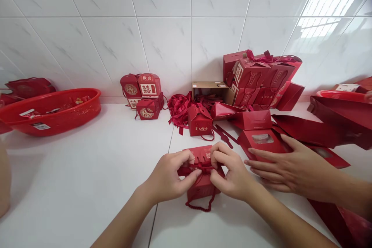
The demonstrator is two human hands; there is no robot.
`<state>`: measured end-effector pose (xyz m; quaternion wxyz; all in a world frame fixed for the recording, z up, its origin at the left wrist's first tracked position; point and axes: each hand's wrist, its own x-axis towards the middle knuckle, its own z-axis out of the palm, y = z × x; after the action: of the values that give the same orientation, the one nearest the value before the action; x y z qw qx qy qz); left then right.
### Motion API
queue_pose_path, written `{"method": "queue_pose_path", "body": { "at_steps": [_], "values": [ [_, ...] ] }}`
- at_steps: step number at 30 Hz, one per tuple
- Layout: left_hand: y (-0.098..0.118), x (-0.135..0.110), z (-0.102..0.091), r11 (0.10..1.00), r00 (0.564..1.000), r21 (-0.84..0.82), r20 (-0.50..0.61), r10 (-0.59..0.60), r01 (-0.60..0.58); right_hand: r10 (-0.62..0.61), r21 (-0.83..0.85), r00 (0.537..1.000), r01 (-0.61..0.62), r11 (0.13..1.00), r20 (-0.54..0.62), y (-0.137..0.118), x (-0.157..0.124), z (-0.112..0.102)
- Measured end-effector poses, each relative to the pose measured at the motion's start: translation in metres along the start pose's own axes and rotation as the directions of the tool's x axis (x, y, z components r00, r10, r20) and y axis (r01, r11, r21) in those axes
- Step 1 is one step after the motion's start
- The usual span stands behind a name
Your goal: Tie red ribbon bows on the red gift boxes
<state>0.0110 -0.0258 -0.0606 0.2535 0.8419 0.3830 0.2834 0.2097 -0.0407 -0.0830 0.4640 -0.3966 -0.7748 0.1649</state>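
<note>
In the middle of the white table stands a red gift box (pixel 203 190) with a twisted cord handle drooping at its near side. Across its top runs a dark red ribbon (pixel 202 167), crossed or looped at the centre. My left hand (pixel 171 176) pinches the ribbon from the left, thumb against fingers. From the right, my right hand (pixel 231 170) grips the ribbon in a pinch too. Whether a full knot lies between my fingertips cannot be made out. Just behind is another red box (pixel 200 121) with gold characters and a cord handle.
Another person's hand (pixel 290 164) rests by a red windowed box (pixel 258 139) at right, among flat red cartons. Stacked boxes (pixel 261 81) and a ribbon heap (pixel 180 108) line the tiled wall. A red basket (pixel 52 114) stands left; small boxes (pixel 142 91) are nearby.
</note>
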Motion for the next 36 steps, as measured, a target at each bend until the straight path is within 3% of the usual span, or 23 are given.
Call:
{"method": "queue_pose_path", "body": {
  "at_steps": [6, 11, 15, 17, 19, 21, 24, 26, 28, 32, 36],
  "values": [
    [-0.003, 0.003, -0.004, 0.983, 0.996, -0.161, 0.006, -0.090, 0.090, 0.054, 0.005, 0.996, -0.054, 0.999, -0.064, 0.002, 0.000, -0.005],
    [-0.011, 0.002, -0.011, 0.985, 0.992, -0.118, 0.003, -0.130, 0.129, 0.077, 0.016, 0.995, -0.076, 0.997, -0.056, 0.007, 0.000, -0.011],
    [-0.013, 0.004, -0.015, 0.995, 0.993, -0.075, -0.093, -0.075, 0.068, 0.076, 0.012, 0.997, -0.075, 0.997, -0.030, 0.010, -0.002, -0.014],
    [-0.014, 0.007, -0.014, 0.972, 0.995, -0.230, -0.074, -0.064, 0.045, 0.082, 0.015, 0.996, -0.081, 0.997, -0.025, 0.011, -0.003, -0.014],
    [-0.015, 0.009, -0.011, 0.893, 0.997, -0.443, 0.021, -0.071, 0.073, 0.089, 0.024, 0.996, -0.088, 0.996, -0.021, 0.011, -0.004, -0.014],
    [-0.016, 0.011, -0.006, 0.847, 0.995, -0.522, 0.070, -0.076, 0.102, 0.101, 0.036, 0.995, -0.100, 0.994, -0.007, 0.011, -0.005, -0.014],
    [-0.018, 0.012, -0.003, 0.943, 0.994, -0.329, -0.079, -0.080, 0.050, 0.123, 0.038, 0.992, -0.125, 0.991, 0.040, 0.010, -0.005, -0.015],
    [-0.021, 0.012, -0.003, 0.994, 0.975, -0.105, -0.222, -0.015, -0.009, 0.123, 0.041, 0.989, -0.126, 0.991, 0.078, 0.009, -0.005, -0.016],
    [-0.024, 0.011, -0.005, 0.991, 0.940, 0.124, -0.330, 0.092, -0.053, 0.114, 0.048, 0.988, -0.119, 0.992, 0.107, 0.008, -0.005, -0.017],
    [-0.030, 0.010, -0.008, 0.833, 0.815, 0.548, -0.447, 0.369, -0.076, 0.123, 0.048, 0.983, -0.131, 0.990, 0.139, 0.008, -0.006, -0.017],
    [-0.034, 0.009, -0.009, 0.684, 0.741, 0.729, -0.447, 0.502, -0.024, 0.106, 0.031, 0.983, -0.112, 0.993, 0.148, 0.008, -0.007, -0.017]
  ]
}}
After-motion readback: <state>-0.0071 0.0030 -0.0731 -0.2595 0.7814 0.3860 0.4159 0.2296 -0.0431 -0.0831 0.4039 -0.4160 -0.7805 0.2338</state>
